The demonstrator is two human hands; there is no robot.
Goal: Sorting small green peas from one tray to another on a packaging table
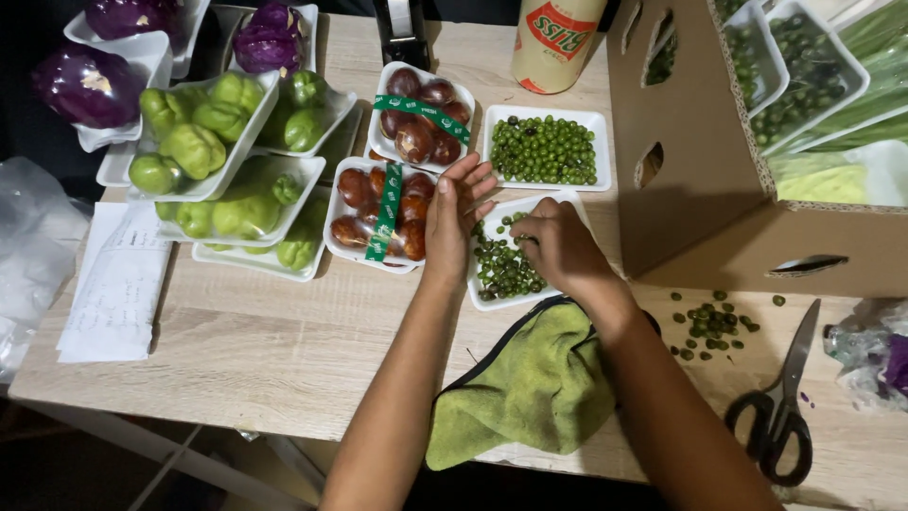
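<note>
Lying on the pale wooden desk (284,350), a white rectangular foam tray of small green peas (506,260) has its long axis running away from the person. The left hand (454,222) steadies its left rim, fingers loosely spread; the right hand (563,246) curls over the peas, pinching some.

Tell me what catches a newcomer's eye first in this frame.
Both hands meet at table centre over a white tray of small green berries: the left hand at its left edge, the right hand on top. Purple cabbages glow top left, and black scissors lie bottom right.
</note>
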